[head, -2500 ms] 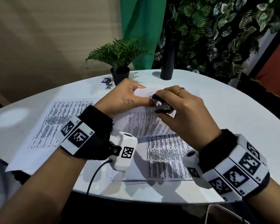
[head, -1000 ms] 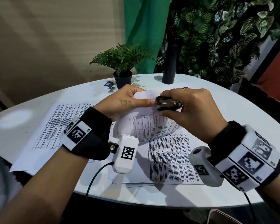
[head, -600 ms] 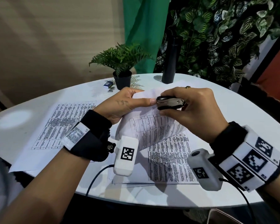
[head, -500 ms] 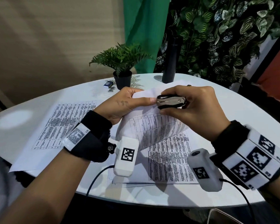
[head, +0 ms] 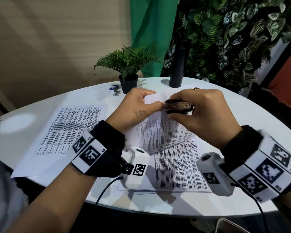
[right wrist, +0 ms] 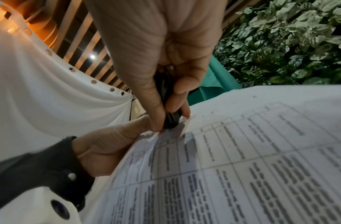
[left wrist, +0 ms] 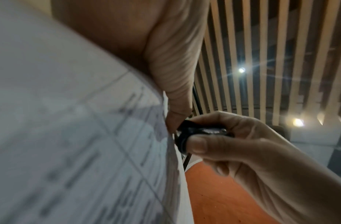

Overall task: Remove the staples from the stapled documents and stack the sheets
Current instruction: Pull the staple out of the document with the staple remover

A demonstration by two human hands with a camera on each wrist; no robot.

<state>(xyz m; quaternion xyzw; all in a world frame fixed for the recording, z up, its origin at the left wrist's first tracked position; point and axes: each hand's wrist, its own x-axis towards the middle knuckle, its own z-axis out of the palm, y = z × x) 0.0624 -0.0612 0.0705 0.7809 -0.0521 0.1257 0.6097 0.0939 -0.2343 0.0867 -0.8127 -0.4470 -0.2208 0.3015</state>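
My left hand [head: 138, 106] pinches the top corner of a stapled printed document [head: 161, 133], which is lifted and curled above the table. My right hand [head: 202, 111] grips a black staple remover [head: 177, 106] and holds its nose against that same corner, right beside my left thumb. In the left wrist view the staple remover [left wrist: 196, 133] meets the paper edge [left wrist: 171, 144] under my thumb. The right wrist view shows the staple remover [right wrist: 170, 119] squeezed between thumb and fingers on the document [right wrist: 242, 159]. The staple itself is hidden.
Under the lifted document lie more printed sheets [head: 178, 169]. A separate sheet [head: 62, 132] lies flat at the left on the white round table [head: 250, 118]. At the far side stand a small potted plant [head: 128, 68], a black bottle [head: 179, 63] and a small blue box [head: 113, 88].
The document corner has been raised off the table and curled up. My right hand turned the staple remover level and brought it onto the corner, close to my left thumb.
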